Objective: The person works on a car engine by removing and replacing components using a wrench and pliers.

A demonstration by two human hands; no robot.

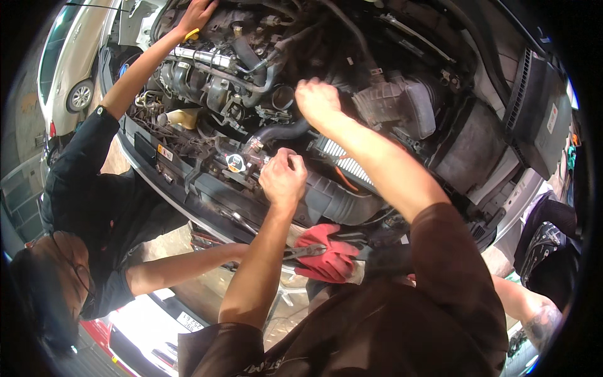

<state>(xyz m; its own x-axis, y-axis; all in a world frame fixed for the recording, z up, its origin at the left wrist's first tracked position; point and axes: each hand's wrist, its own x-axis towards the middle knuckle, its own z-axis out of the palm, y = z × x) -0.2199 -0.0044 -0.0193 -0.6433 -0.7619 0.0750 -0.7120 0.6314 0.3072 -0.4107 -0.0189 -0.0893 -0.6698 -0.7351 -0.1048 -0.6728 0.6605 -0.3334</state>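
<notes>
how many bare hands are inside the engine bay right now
3. The person's left hand is at the radiator cap, their right hand on the hose further in, and a co-worker's hand at the top left. Others may be hidden.

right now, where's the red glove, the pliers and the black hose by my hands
red glove (330,264), head view, on its palm area
pliers (301,252), head view, on the metal jaws lying across the glove
black hose (286,132), head view, on its curved middle between the hands

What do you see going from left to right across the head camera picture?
Silver car → co-worker's hand → left hand → right hand → air filter box → black cover.
</notes>
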